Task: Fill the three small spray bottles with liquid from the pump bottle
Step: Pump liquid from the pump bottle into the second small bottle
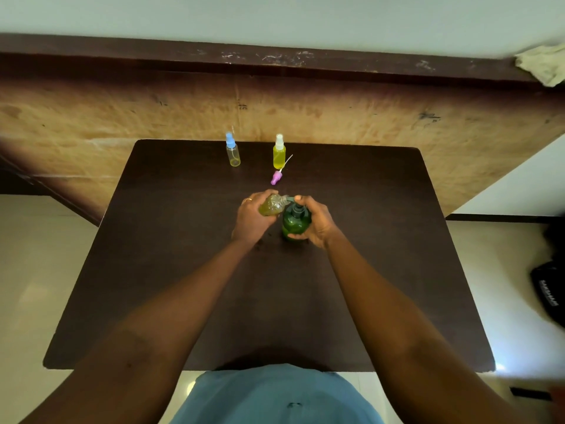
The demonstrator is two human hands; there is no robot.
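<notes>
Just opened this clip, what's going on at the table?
A person is filling an uncapped small bottle, held tilted in the left hand at the nozzle of the pump bottle, which the right hand grips and presses. A pink spray cap lies on the table. Behind, the white-capped bottle looks full; the blue-capped bottle looks nearly empty.

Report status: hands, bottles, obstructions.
Left hand grips uncapped spray bottle, tilted to nozzle. Right hand holds pump bottle, finger on pump. White-capped bottle full, blue-capped bottle nearly empty. Purple cap beyond hands, nothing blocking.
</notes>
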